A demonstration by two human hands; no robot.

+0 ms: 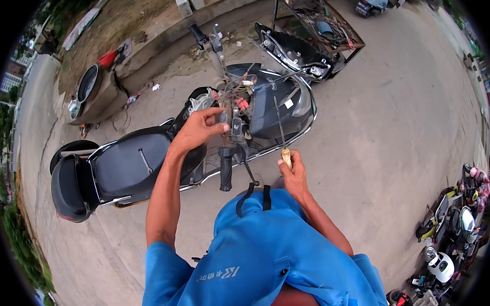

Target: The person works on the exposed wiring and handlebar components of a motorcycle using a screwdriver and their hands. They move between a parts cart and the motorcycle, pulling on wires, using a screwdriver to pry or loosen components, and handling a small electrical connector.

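Observation:
A black electric scooter [130, 163] stands on the pavement with its front cover off and wires showing at the handlebar stem [236, 101]. My left hand [200, 127] grips a small part at the middle of the handlebar, next to the exposed wires. My right hand [293, 175] is shut on the wooden handle of a long screwdriver [280, 130], whose shaft points up toward the front panel. The black handlebar grip [225, 169] hangs just below my left hand.
A removed black body panel [292, 51] lies beyond the scooter, beside a metal frame crate [327, 23] of tools. Several parked scooters [451, 231] crowd the lower right. A concrete curb [158, 47] and dirt strip run along the far left.

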